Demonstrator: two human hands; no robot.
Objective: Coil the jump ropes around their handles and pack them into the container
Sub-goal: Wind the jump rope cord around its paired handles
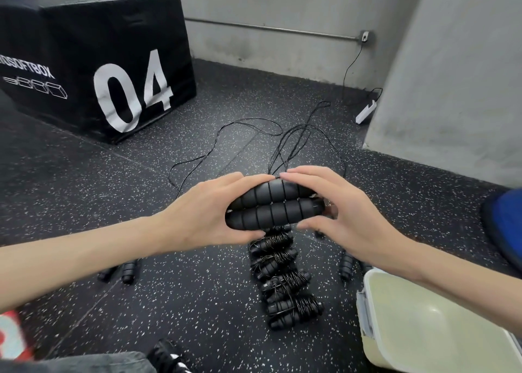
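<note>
Two black ribbed jump-rope handles (272,207) lie side by side in the air between my hands. My left hand (209,214) grips their left end, thumb underneath. My right hand (336,211) holds the right end, its fingers curled over the top. Their thin black rope (255,128) trails loose over the floor beyond. Several coiled ropes (285,279) lie in a row on the floor below the handles. The pale open container (370,327) stands at the lower right.
A black foam box marked 04 (93,56) stands at the left. Loose handles lie on the floor at the left (128,272) and the right (346,265). A grey column (452,76) and a blue object (505,220) are on the right. A white charger (365,112) lies by the wall.
</note>
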